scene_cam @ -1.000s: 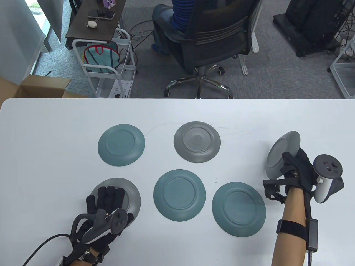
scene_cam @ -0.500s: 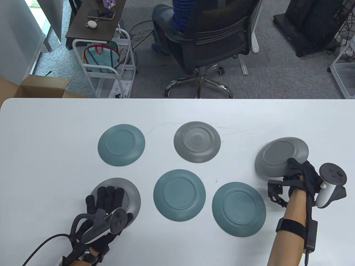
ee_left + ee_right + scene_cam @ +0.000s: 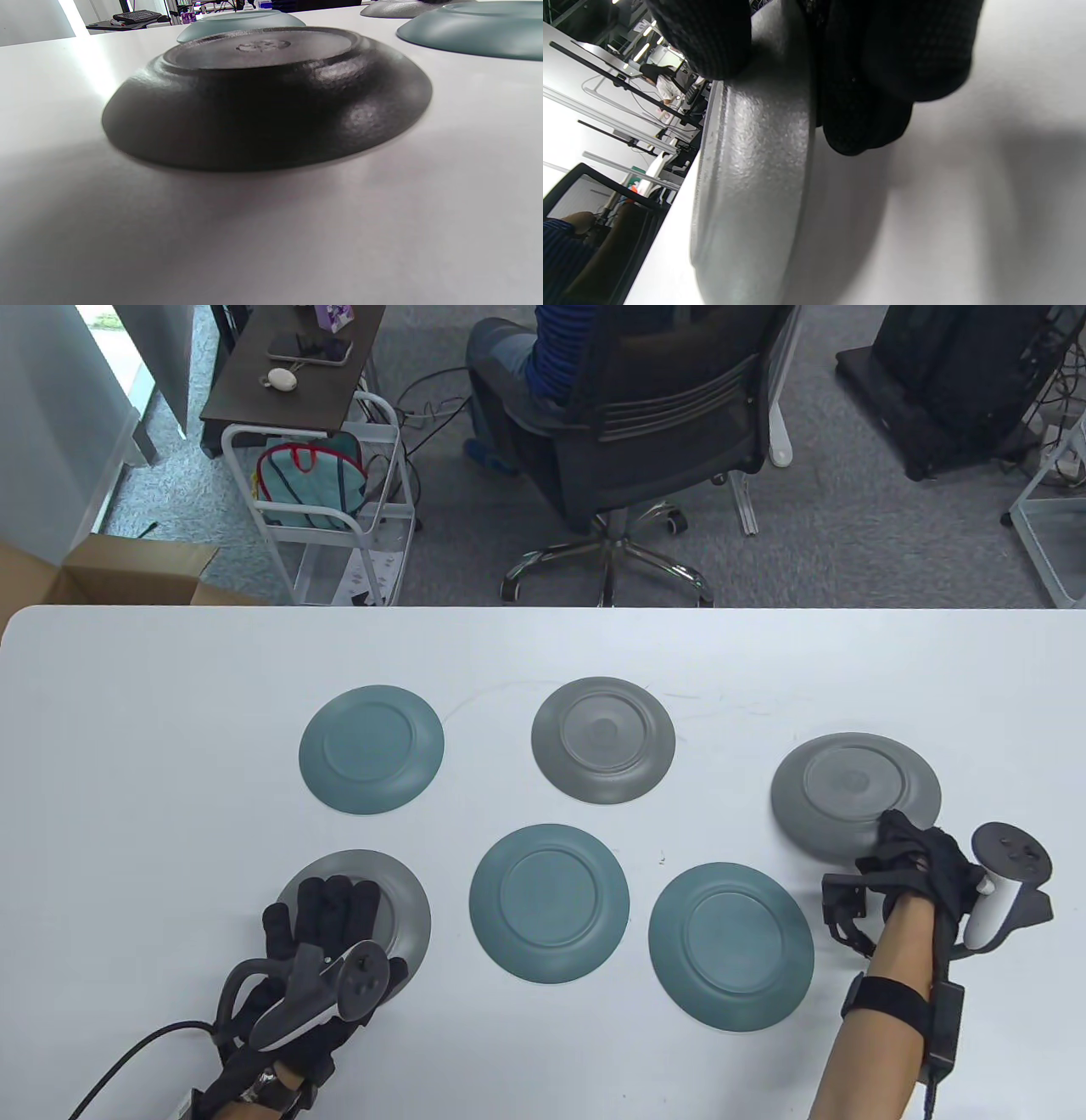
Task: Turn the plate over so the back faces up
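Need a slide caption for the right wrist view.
Right hand holds the grey plate by its rim, back up.

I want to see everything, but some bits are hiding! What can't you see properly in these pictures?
- Table view: the left hand covers part of the near-left grey plate.
- Table view: the right hand hides the near edge of the right grey plate, so whether that edge has touched the table is unclear.
- Right wrist view: fingers fill the top; the plate shows only edge-on.
- Left wrist view: the left hand is out of frame.
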`<state>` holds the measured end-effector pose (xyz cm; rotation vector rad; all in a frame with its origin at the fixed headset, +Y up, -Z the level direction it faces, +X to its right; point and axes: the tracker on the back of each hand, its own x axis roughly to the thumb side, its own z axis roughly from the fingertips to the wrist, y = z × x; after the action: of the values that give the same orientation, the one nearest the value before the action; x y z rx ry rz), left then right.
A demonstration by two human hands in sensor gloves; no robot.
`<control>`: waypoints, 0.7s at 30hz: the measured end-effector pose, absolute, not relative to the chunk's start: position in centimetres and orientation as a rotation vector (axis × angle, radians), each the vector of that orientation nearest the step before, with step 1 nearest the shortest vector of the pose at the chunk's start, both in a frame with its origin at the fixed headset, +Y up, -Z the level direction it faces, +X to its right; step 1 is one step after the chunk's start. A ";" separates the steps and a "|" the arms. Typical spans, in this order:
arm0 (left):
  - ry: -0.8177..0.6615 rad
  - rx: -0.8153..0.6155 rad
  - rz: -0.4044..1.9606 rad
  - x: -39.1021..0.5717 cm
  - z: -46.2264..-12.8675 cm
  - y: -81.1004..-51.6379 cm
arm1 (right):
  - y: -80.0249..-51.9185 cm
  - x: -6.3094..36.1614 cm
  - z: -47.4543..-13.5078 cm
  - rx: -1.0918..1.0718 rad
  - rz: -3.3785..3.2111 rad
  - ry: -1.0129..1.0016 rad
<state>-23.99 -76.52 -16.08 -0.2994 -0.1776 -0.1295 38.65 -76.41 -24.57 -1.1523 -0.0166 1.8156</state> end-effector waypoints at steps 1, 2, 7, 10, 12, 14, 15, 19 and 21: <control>-0.177 -0.300 -0.129 -24.0 -16.1 -76.5 | -76.5 38.7 -24.5 -1.158 1.820 -0.012; -0.177 -0.301 -0.130 -24.0 -16.1 -76.5 | -76.7 38.7 -24.5 -1.167 1.825 0.000; -0.176 -0.303 -0.131 -24.0 -16.1 -76.5 | -77.2 38.8 -24.4 -1.187 1.874 0.040; -0.178 -0.306 -0.130 -23.9 -16.1 -76.6 | -77.4 38.7 -24.5 -1.214 1.918 0.034; -0.180 -0.306 -0.130 -23.9 -16.1 -76.6 | -77.5 38.7 -24.4 -1.223 1.928 0.038; -0.180 -0.307 -0.129 -23.9 -16.1 -76.6 | -77.7 38.7 -24.5 -1.234 1.965 0.049; -0.180 -0.307 -0.130 -23.9 -16.1 -76.6 | -77.7 38.7 -24.5 -1.232 1.975 0.048; -0.179 -0.310 -0.131 -23.9 -16.1 -76.6 | -77.7 38.5 -24.6 -1.246 1.999 0.041; -0.177 -0.310 -0.133 -23.9 -16.1 -76.6 | -77.7 38.4 -24.7 -1.257 2.025 0.047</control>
<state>-23.86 -76.63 -16.11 -0.3105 -0.1765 -0.1335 38.41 -77.66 -24.74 -1.2571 0.0466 2.0247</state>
